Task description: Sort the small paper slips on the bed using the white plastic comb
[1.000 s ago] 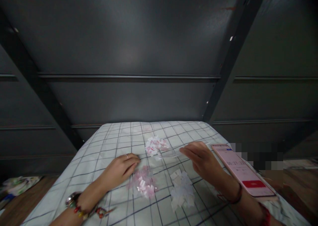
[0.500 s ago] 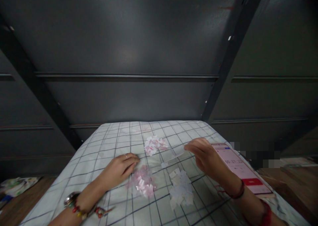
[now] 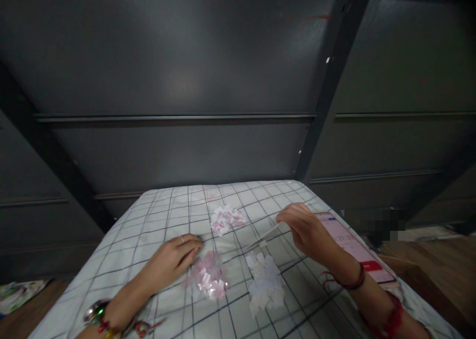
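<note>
My left hand [image 3: 174, 257] rests on the checked cloth, its fingers loosely stretched and holding nothing I can see. Just beside its fingertips lies a pile of shiny pink and clear scraps [image 3: 210, 278]. My right hand [image 3: 303, 230] pinches the end of a thin whitish stick-like tool [image 3: 265, 236], which points down and left; its exact kind cannot be made out. Close to the tool is a small white scrap [image 3: 263, 243]. Below it spreads a pile of plain white paper scraps [image 3: 266, 284]. Farther back sits a pile of white and pink paper scraps [image 3: 226, 220].
A phone [image 3: 355, 249] with a timer on its screen lies by my right forearm. The white cloth with dark grid lines [image 3: 163, 215] covers the surface. Behind it rises a dark metal panel [image 3: 193, 153]. Wooden floor shows at the right.
The view has turned slightly to the right. The tool's tip has shifted, and the small white scrap that was at its end now lies just above the white pile. My left hand stays put.
</note>
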{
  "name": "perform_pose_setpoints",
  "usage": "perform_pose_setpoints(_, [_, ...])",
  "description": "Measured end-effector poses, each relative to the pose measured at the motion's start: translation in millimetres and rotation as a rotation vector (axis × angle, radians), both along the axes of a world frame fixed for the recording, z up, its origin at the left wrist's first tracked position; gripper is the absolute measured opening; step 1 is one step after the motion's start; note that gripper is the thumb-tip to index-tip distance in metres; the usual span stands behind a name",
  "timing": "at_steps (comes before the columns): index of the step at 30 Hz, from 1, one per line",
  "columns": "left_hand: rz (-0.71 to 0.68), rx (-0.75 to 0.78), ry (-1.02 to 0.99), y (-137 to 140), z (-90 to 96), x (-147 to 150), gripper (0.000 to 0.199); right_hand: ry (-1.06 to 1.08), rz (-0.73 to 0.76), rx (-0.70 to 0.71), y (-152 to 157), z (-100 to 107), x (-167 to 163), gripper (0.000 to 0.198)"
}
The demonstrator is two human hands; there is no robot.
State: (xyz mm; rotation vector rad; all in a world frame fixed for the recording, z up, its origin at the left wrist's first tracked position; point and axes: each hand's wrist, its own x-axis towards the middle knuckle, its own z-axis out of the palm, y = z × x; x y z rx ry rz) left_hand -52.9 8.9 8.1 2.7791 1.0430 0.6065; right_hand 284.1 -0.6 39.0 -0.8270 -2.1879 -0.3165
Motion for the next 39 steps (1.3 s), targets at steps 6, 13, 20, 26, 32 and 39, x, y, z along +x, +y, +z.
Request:
perform_pose_setpoints(6, [-0.010, 0.032, -0.023, 0.1, 1.3, 0.9, 0.024, -0.073, -0.192, 0.026, 1.7, -0.7, 4.8, 0.039])
perform_pose_setpoints(13, [-0.011, 0.060, -0.023, -0.1, 2.6, 3.2, 0.025, -0.155, -0.123, -0.045, -9.5, 5.9, 0.5, 0.037])
perform_pose_setpoints(20, [-0.045, 0.101, 0.018, -1.8, 2.0, 5.0, 0.025, -0.156, -0.075, 0.071, -14.5, 8.6, -6.0, 0.035])
perform_pose_setpoints(26, [-0.069, 0.066, 0.047, -3.2, 4.5, 6.3, 0.026, -0.113, -0.001, 0.077, -13.3, 9.0, -1.3, 0.036])
perform_pose_setpoints(32, [-0.035, 0.075, 0.028, -1.4, 2.5, 4.6, 0.026, -0.096, 0.011, 0.126, -19.2, 10.2, -14.2, 0.039])
perform_pose_setpoints(39, [0.024, 0.052, 0.042, -3.3, 4.1, 3.0, 0.028, -0.100, 0.063, 0.174, -23.3, 13.2, -22.3, 0.035])
